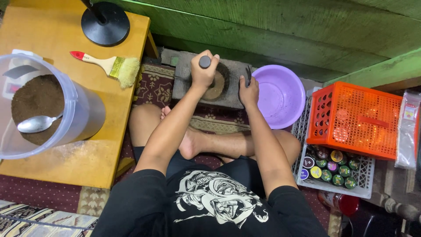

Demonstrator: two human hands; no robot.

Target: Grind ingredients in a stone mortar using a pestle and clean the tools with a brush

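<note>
My left hand (204, 72) is wrapped tight around the dark pestle (205, 62), which stands upright in the round hollow of the grey stone mortar block (228, 94) on the carpet in front of my crossed legs. My right hand (248, 91) lies half curled on the block's right edge, fingers over the rim, gripping nothing else. To grind well I judge I should keep the pestle plumb over the brown patch in the hollow, press from the shoulder, and let the right hand pin the stone so it does not creep toward the purple basin (280, 94) just beside it. Counting what is about me: one pestle, one stone block, one basin, one orange crate (355, 118) resting on one white crate (364, 175) that holds roughly ten small capped jars (326, 169). On the yellow bench (94, 153) to my left stand one clear tub of brown powder (37, 105) with one spoon (37, 123) in it, one paintbrush (107, 64) and one black round base (105, 23).
</note>
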